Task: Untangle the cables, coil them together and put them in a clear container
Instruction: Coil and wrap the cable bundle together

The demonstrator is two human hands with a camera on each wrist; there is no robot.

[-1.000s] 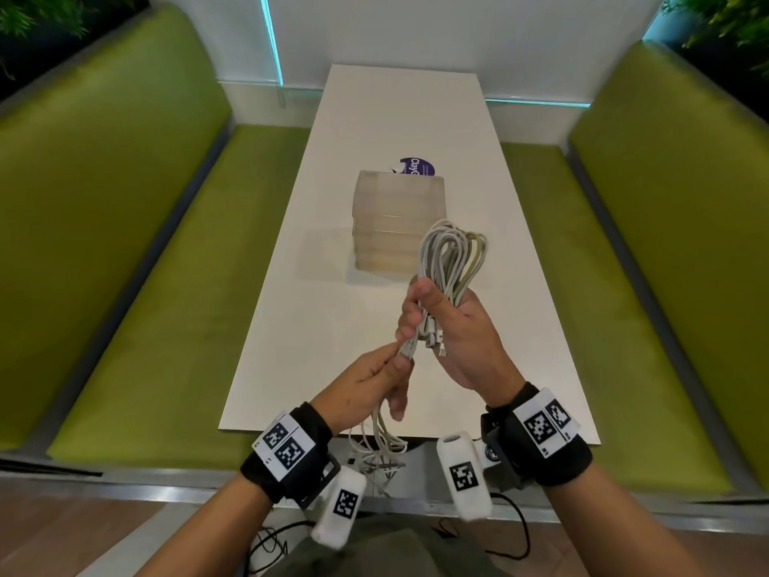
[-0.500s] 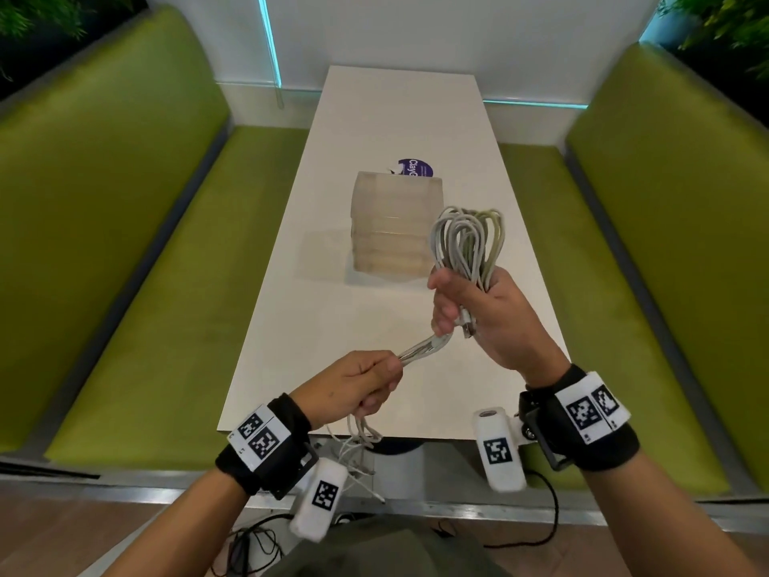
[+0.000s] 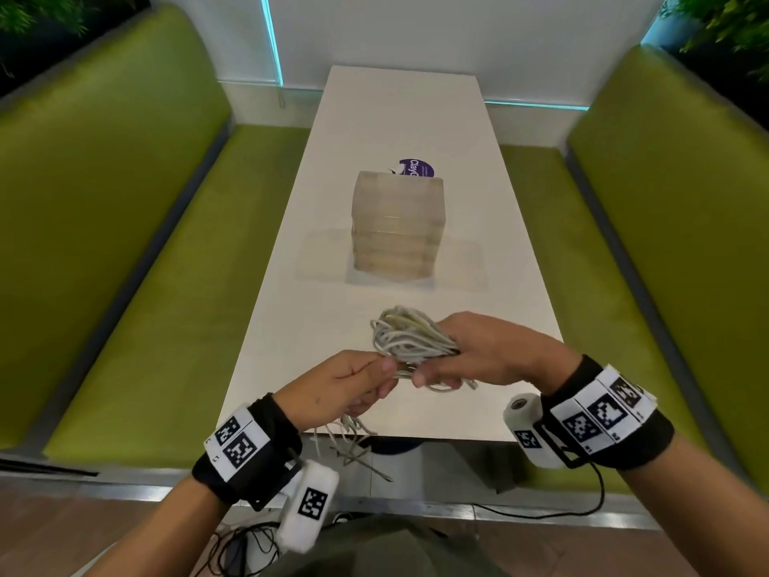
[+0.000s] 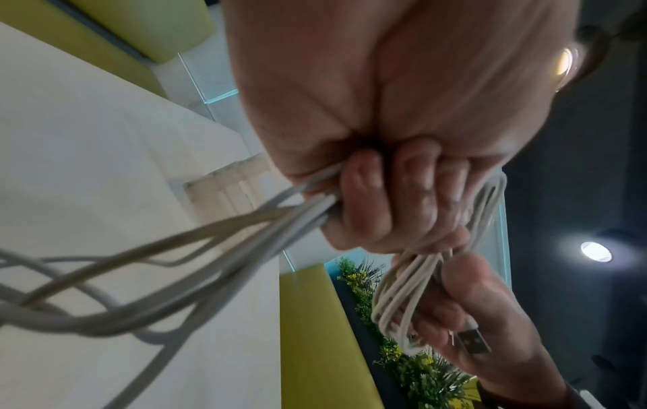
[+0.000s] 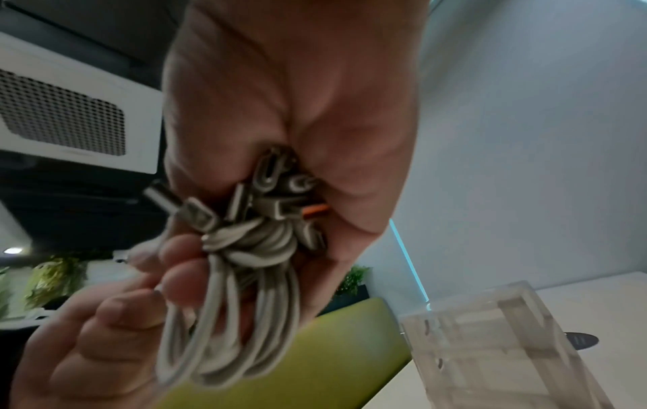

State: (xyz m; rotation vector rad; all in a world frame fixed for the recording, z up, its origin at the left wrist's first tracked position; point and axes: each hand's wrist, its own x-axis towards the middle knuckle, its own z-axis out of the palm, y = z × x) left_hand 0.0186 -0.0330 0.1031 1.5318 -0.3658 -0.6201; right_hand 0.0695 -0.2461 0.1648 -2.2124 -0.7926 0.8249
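A bundle of whitish cables [image 3: 405, 336] lies sideways above the near end of the white table [image 3: 399, 118], its loops pointing left. My right hand [image 3: 441, 368] grips the bundle's coiled part [image 5: 238, 318], with several plugs [image 5: 269, 191] packed in the palm. My left hand [image 3: 374, 383] grips the loose strands [image 4: 245, 221] right beside it; their tails [image 3: 347, 435] hang below the table edge. A stack of clear containers [image 3: 397, 226] stands mid-table, beyond both hands.
A purple round label [image 3: 416, 168] lies behind the clear stack. Green bench seats [image 3: 158, 285] run along both sides of the table. Black wires [image 3: 541, 512] trail over the floor near my body.
My right hand has come down and tipped the coil from upright to sideways, loops now pointing left. My left hand has closed in and now sits against the right hand.
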